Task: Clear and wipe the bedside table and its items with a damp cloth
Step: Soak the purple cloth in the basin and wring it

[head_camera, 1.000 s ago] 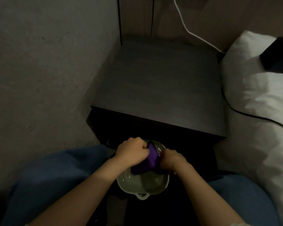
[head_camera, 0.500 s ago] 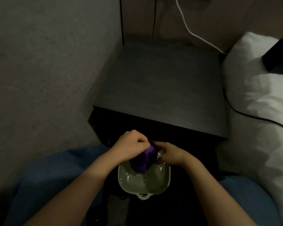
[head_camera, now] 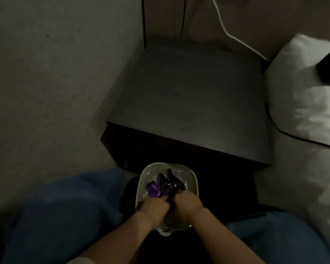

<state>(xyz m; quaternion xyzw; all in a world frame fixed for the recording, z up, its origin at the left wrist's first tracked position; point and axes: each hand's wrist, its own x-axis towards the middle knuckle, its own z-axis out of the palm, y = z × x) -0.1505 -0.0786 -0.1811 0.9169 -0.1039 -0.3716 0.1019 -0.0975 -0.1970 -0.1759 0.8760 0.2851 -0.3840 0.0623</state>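
A person's left hand and right hand grip a wet purple cloth in a pale basin, fingers curled on its near end; the cloth trails toward 12 o'clock, short of the dark worktop.

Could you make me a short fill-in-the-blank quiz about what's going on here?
1. Both hands grip a cloth whose colour is ____.
2. The cloth lies in a pale ____ of water, in front of the bedside table.
3. The cable hanging down the wall behind the table is ____.

Missing words: purple; basin; white
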